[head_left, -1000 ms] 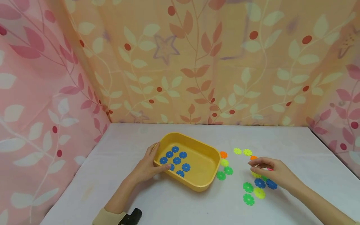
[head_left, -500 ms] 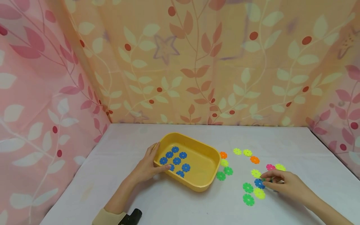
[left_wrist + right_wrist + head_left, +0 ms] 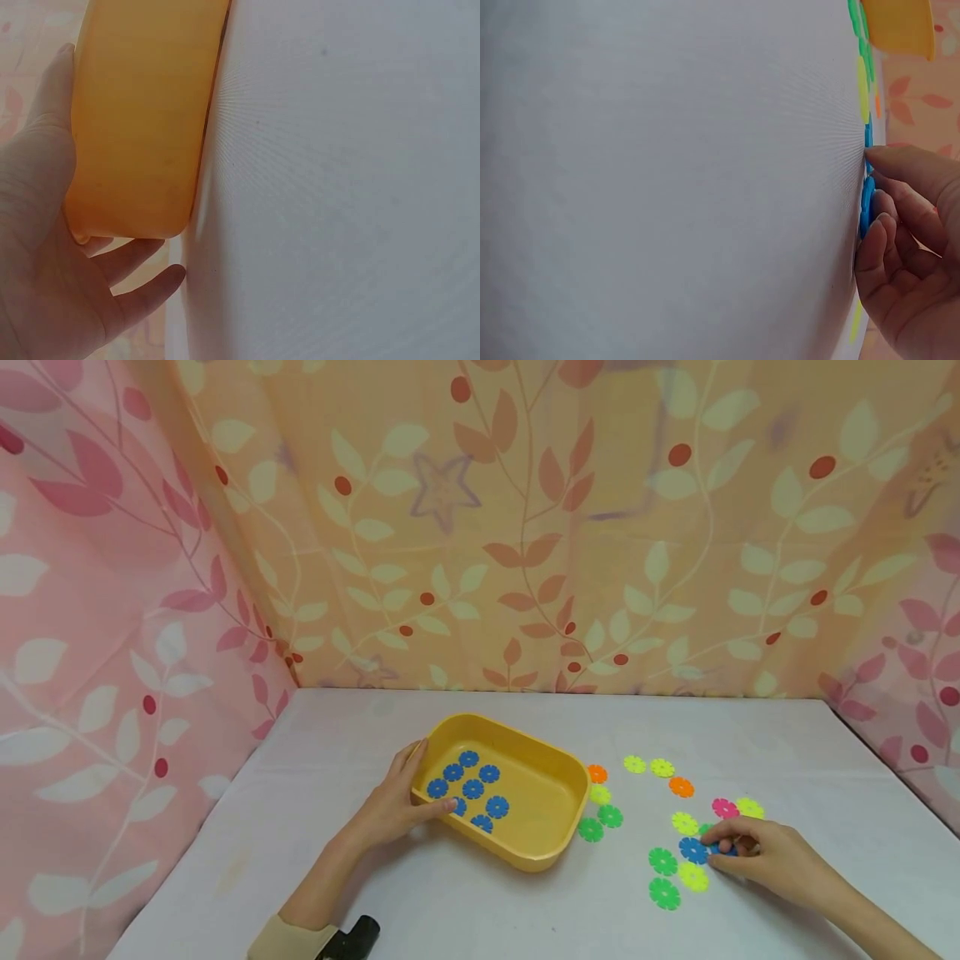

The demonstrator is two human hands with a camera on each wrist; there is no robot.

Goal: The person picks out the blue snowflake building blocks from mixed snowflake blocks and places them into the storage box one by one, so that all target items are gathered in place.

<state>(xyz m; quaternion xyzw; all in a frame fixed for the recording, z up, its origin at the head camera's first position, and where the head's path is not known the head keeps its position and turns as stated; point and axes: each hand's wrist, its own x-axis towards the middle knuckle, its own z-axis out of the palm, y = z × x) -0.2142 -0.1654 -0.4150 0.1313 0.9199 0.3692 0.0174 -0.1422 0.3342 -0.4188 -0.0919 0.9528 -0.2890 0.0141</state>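
My left hand (image 3: 397,802) grips the left end of a yellow plastic basin (image 3: 532,827), thumb inside the rim and fingers outside. The basin's near side tilts up from the table in the left wrist view. Several blue notched discs (image 3: 472,788) lie in its left half. My right hand (image 3: 772,852) is low over the table at the right, with thumb and index fingertips slightly apart at the edge of one blue notched disc (image 3: 692,851). A second blue disc (image 3: 867,206) lies partly hidden under its bent fingers.
Green discs (image 3: 664,893), yellow discs (image 3: 693,877), orange discs (image 3: 681,787) and a pink disc (image 3: 724,808) lie scattered right of the basin on the white tabletop (image 3: 465,910). A floral curtain (image 3: 480,568) stands behind.
My right hand has moved right and nearer the table's front, down to the blue discs, uncovering an orange, a pink and a yellow disc. My left hand and the basin stay put.
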